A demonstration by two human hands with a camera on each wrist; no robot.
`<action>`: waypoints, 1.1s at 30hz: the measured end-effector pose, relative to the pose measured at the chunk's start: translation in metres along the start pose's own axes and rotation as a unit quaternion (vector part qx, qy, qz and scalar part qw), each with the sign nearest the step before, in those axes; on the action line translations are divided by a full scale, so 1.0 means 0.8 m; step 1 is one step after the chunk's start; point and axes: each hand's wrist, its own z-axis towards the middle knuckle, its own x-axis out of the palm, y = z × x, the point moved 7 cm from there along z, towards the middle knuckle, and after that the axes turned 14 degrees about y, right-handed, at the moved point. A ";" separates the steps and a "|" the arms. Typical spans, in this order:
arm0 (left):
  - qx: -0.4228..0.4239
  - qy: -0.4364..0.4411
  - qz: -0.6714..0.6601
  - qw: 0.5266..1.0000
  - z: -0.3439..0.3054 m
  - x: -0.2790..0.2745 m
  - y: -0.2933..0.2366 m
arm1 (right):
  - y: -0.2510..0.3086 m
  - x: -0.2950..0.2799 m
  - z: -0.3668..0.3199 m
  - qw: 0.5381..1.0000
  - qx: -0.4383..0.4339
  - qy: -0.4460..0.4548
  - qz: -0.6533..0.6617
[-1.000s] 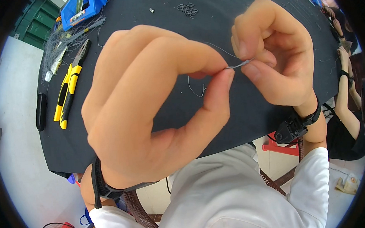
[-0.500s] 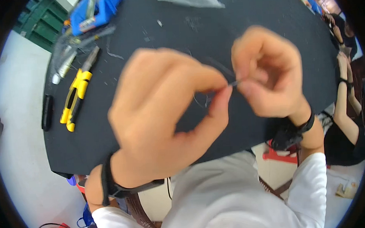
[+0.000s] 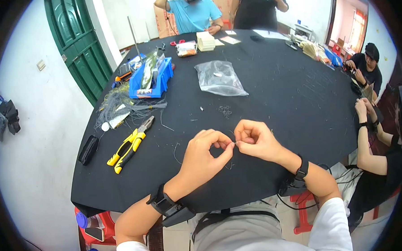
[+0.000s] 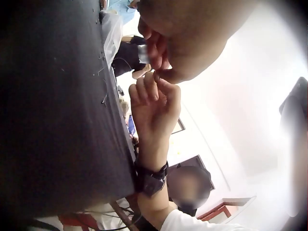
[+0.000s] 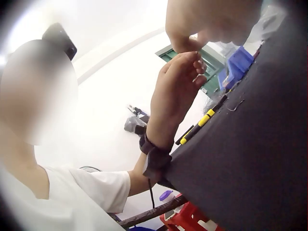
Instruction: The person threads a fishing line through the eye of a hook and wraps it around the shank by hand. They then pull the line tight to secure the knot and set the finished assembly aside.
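Over the black tablecloth, my left hand point(image 3: 204, 156) and right hand point(image 3: 262, 141) meet fingertip to fingertip in the head view. Thumb and forefinger of each pinch a thin grey line point(image 3: 234, 143), mostly hidden by the fingertips. In the left wrist view the right hand point(image 4: 155, 108) rises toward the left hand point(image 4: 190, 36) at the top. The right wrist view shows the left hand point(image 5: 177, 91) from the side, its fingertips close to the right hand point(image 5: 211, 21). Yellow-and-black pliers point(image 3: 130, 145) lie left of the hands.
A black case point(image 3: 89, 150) lies near the table's left edge. Beyond the pliers are tangled line point(image 3: 112, 107) and a blue bin point(image 3: 168, 75). A clear plastic bag point(image 3: 219, 80) and a small dark tangle point(image 3: 225, 111) lie ahead. Other people sit or stand around the table.
The head view has tilted up, showing the far table and the people there. The hands now appear smaller and farther from the camera, still pinching the line together.
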 end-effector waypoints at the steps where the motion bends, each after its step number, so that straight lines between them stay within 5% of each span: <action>1: -0.008 0.002 -0.013 1.000 0.001 0.000 0.005 | -0.003 -0.001 0.001 1.000 0.001 -0.003 0.004; 11: -0.073 0.019 -0.056 0.996 0.001 0.000 0.023 | -0.007 -0.008 0.005 1.000 0.004 -0.008 -0.018; 33: -0.045 0.016 -0.057 0.997 0.001 0.007 0.042 | -0.015 -0.002 0.007 0.999 0.028 0.014 -0.038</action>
